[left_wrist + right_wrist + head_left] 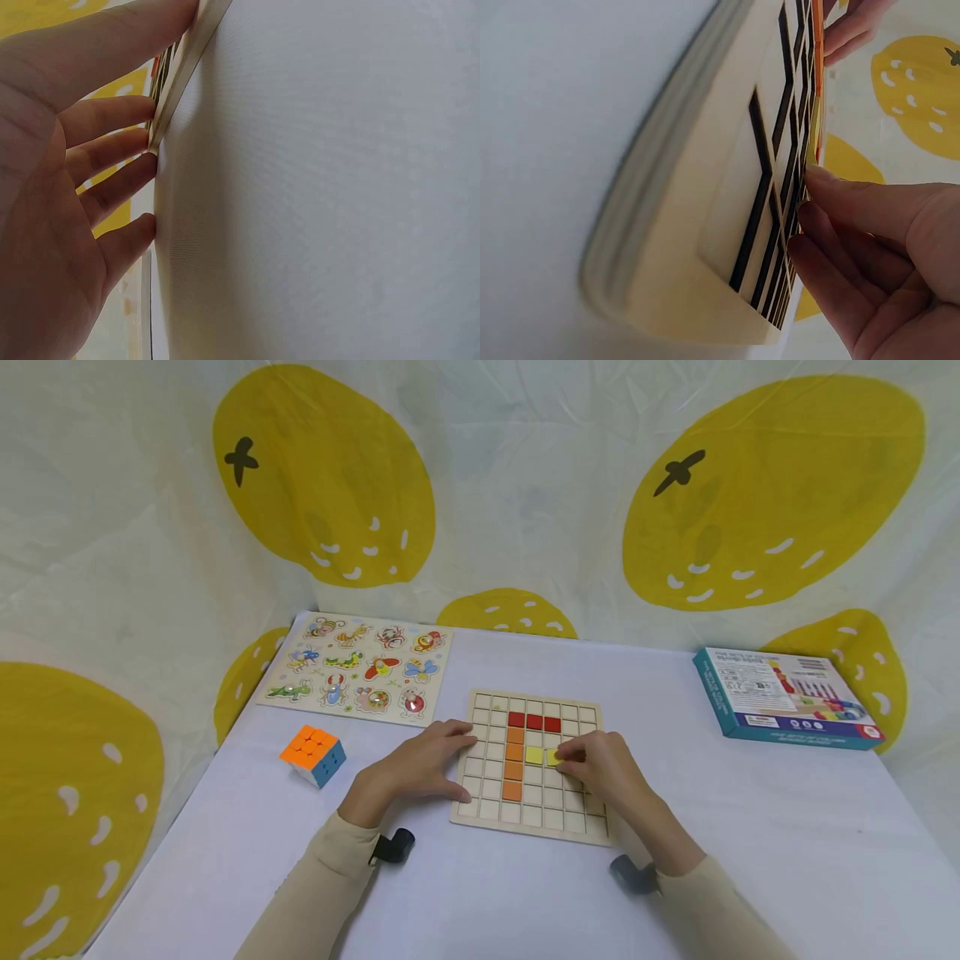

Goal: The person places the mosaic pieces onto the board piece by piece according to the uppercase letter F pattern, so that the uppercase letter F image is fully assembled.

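A wooden grid board (551, 820) lies on the table in the head view. Three red tiles (535, 722) form a row on it, with a column of orange tiles (513, 753) below. One yellow tile (533, 755) sits just right of that column. My right hand (603, 764) pinches another yellow tile (553, 757) at the grid, beside the first; whether it is seated in its square is hard to tell. With fingers spread, my left hand (420, 760) rests against the board's left edge. The left wrist view shows that hand's thumb and fingers (112, 112) at the rim.
To the left is a cube puzzle (311, 753) with an orange top. Behind it lies an insect picture puzzle (356, 668). A teal-edged toy box (787, 697) stands at the back right. A curtain (525, 485) with yellow fruit prints hangs behind the white table (480, 893).
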`<state>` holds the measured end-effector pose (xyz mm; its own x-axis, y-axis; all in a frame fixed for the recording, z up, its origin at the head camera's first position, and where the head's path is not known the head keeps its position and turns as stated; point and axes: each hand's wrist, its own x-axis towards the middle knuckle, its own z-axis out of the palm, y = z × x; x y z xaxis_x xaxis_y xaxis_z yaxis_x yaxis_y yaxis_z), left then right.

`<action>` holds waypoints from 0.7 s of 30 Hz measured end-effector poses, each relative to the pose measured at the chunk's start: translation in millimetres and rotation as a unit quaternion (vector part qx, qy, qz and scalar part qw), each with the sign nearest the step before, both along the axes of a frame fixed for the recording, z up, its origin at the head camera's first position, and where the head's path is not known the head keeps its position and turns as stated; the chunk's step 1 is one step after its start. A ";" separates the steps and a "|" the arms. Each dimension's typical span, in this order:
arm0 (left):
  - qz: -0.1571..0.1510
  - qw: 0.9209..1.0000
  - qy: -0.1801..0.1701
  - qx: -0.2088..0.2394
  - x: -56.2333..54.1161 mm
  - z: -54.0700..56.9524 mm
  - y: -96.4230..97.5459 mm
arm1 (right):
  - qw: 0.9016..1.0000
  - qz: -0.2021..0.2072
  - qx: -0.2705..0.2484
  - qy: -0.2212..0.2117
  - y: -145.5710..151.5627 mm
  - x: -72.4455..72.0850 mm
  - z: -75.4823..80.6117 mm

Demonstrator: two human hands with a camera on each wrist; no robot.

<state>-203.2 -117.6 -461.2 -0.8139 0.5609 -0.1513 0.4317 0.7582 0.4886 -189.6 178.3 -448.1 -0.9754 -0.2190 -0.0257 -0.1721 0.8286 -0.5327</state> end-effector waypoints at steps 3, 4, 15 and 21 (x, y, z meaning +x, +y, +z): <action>-0.001 1.000 0.000 -0.004 -0.8 -1.1 0.3 | 1.000 0.003 0.005 0.006 -0.2 -0.5 -0.2; -0.001 1.000 0.000 -0.006 -1.0 -1.2 0.3 | 1.000 0.004 0.006 0.008 -0.4 -0.5 -0.2; -0.002 1.000 0.004 -0.007 -2.0 -2.2 0.2 | 1.000 0.003 0.005 0.006 -2.5 -0.5 1.1; -0.003 1.000 0.003 -0.005 -1.5 -1.9 0.3 | 1.000 -0.002 0.012 -0.005 -3.7 -0.4 2.4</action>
